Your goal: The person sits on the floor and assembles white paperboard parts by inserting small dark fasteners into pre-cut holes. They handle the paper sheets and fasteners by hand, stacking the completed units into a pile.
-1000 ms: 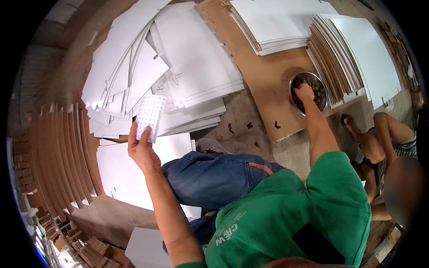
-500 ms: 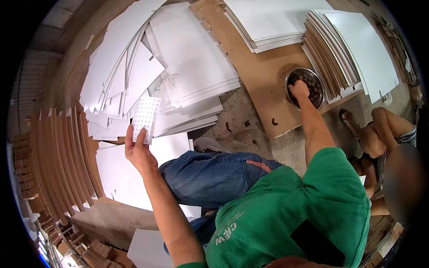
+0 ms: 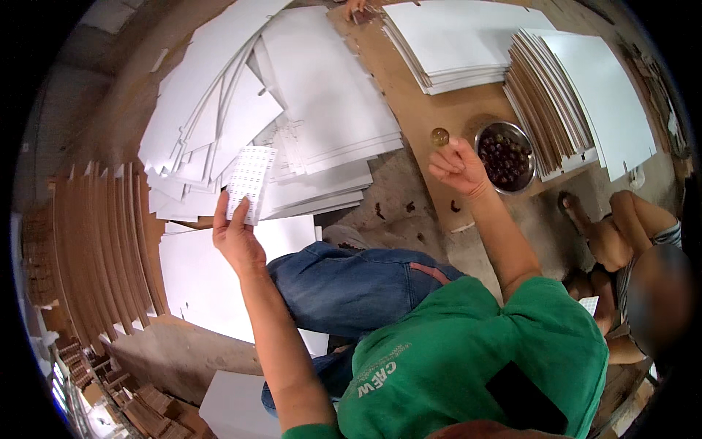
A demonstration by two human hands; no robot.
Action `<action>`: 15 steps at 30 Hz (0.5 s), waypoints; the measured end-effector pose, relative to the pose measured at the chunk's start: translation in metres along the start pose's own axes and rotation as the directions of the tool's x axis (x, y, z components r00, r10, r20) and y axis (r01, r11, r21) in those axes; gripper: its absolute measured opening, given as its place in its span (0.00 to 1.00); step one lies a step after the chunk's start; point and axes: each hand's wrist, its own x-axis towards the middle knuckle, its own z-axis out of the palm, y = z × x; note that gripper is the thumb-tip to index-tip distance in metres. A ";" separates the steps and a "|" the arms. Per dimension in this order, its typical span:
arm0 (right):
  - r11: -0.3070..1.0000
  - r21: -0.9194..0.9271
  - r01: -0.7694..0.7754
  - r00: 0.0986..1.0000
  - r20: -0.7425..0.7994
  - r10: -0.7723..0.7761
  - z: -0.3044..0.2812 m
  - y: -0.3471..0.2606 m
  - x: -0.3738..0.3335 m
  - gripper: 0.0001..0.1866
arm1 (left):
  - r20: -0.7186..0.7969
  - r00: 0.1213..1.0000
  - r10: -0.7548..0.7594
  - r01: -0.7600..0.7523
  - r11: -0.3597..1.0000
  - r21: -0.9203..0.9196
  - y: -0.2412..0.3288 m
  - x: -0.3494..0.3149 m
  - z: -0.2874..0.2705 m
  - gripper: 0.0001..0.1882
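Observation:
My left hand (image 3: 240,240) pinches a white sheet of small printed labels (image 3: 251,183) by its lower end, above the white panels. My right hand (image 3: 459,168) is raised just left of a round metal bowl (image 3: 479,143), its fingers curled. A small round brownish-green fruit (image 3: 439,137) shows at its fingertips, apparently gripped between them. Inside the bowl lie many dark reddish round fruits (image 3: 506,159), possibly grapes. The bowl stands on a brown cardboard surface.
Loose white panels (image 3: 322,95) spread at the left. White panels are stacked (image 3: 468,40) at the back, with a leaning stack (image 3: 545,102) beside the bowl. Brown boards (image 3: 102,249) stand far left. A seated person (image 3: 621,227) is at right; another person's hand (image 3: 355,9) shows at the top.
My right hand has come out of the bowl and moved left with a round fruit. My left hand still holds the label sheet. Another person's hand has appeared at the top edge.

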 end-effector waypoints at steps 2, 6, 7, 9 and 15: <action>0.997 -0.010 -0.072 0.990 0.117 0.073 0.071 0.007 0.011 0.05 | -0.007 1.000 0.015 -0.015 1.000 -0.015 0.001 0.000 -0.002 0.22; 0.986 -0.151 -0.070 0.816 0.561 0.143 0.172 0.026 0.010 0.13 | -0.026 1.000 -0.018 0.016 0.998 -0.063 0.004 0.000 -0.001 0.22; 0.978 -0.180 -0.109 0.712 0.672 0.203 0.196 0.029 0.007 0.15 | -0.022 1.000 -0.018 0.016 0.997 -0.076 0.004 0.001 -0.001 0.22; 0.953 -0.240 -0.184 0.489 0.818 0.301 0.232 0.039 0.003 0.18 | -0.013 1.000 -0.008 0.007 0.994 -0.110 0.003 0.002 -0.009 0.22; 0.842 -0.376 -0.387 0.235 0.843 0.484 0.267 0.059 -0.004 0.19 | -0.057 0.998 -0.003 0.000 0.998 -0.063 0.010 0.000 0.004 0.24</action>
